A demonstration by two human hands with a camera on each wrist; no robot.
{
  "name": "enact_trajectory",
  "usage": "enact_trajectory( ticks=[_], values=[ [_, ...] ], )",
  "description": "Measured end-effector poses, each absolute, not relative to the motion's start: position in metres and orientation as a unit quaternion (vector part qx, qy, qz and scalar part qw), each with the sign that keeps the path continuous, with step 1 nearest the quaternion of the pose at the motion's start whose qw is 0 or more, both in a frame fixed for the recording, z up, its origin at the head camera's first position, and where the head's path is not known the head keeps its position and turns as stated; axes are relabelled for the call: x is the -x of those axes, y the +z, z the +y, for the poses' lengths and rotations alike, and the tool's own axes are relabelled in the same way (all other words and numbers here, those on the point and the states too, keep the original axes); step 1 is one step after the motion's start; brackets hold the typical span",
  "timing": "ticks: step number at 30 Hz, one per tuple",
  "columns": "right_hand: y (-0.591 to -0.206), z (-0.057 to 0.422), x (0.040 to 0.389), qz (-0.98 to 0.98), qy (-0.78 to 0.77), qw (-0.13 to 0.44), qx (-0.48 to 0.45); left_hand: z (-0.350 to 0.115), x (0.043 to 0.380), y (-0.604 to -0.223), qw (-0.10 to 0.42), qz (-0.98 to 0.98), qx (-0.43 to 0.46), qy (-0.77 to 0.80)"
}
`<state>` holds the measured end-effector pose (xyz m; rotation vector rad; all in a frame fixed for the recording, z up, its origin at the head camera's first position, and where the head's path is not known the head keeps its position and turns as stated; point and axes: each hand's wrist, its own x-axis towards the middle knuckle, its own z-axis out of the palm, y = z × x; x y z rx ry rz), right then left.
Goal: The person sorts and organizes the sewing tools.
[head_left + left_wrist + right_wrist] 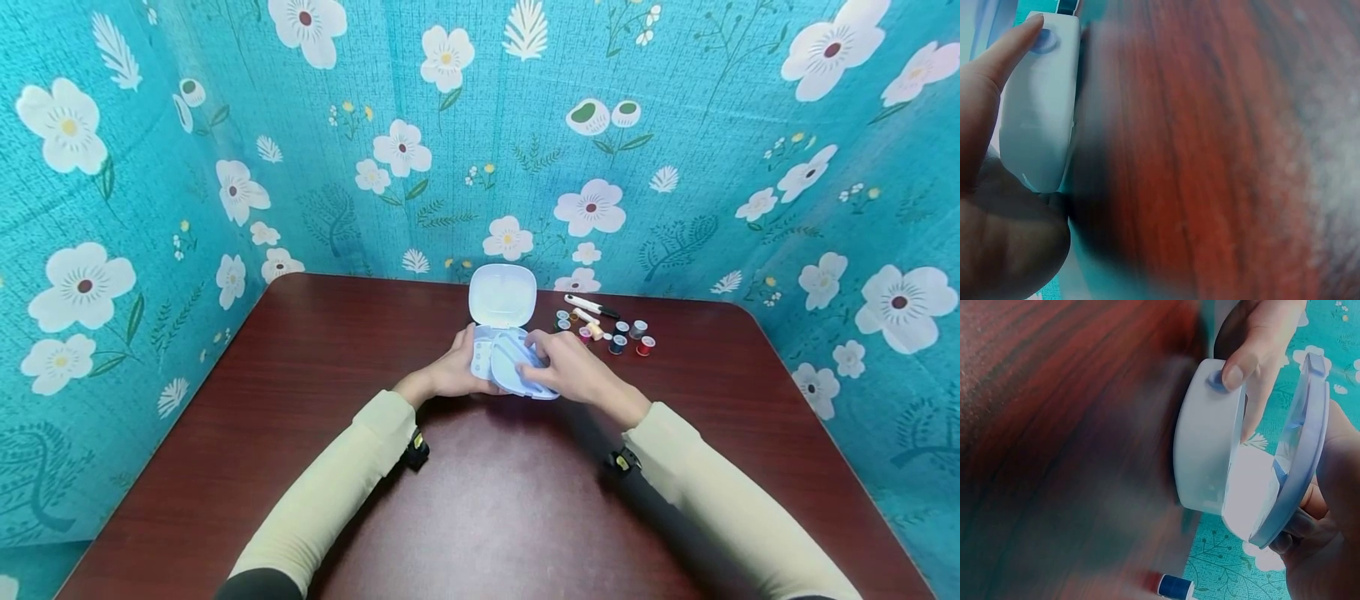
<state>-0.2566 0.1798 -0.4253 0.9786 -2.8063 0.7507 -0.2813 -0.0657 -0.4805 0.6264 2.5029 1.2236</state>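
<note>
A pale plastic case (482, 363) stands on the table with its clear-looking lid (502, 297) raised at the back. My left hand (453, 368) grips the case from the left; in the left wrist view, the thumb (1013, 53) lies by the round button on its front wall (1041, 125). With my right hand (576, 368) I hold a light-blue compartment tray (507, 367) by its right side. The right wrist view shows this tray (1304, 456) tilted over the case body (1207, 444), with a gap between them. The case's inside is mostly hidden.
Several small thread spools (617, 343) lie right of the case, one red (645, 346). Behind them is a white-and-black slim tool (591, 306). A dark blue spool (1174, 587) shows in the right wrist view. Flowered teal cloth (450, 225) hangs behind the table.
</note>
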Motion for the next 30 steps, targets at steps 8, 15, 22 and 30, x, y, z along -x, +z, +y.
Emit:
enact_trajectory(
  ticks=[8, 15, 22, 30],
  values=[
    [-0.423, 0.181, 0.246, -0.918, 0.24, 0.032, -0.312, -0.066, 0.281, -0.481, 0.14, 0.87, -0.209, 0.423],
    [-0.423, 0.186, 0.235, -0.916, 0.237, 0.029, -0.322, -0.066, 0.281, -0.481, 0.144, 0.871, -0.21, 0.42],
    [-0.422, 0.19, 0.223, -0.912, 0.237, 0.031, -0.333, -0.065, 0.281, -0.483, 0.149, 0.871, -0.201, 0.423],
    [-0.424, 0.191, 0.216, -0.911, 0.241, 0.023, -0.333, -0.064, 0.279, -0.483, 0.137, 0.872, -0.206, 0.422]
  ],
)
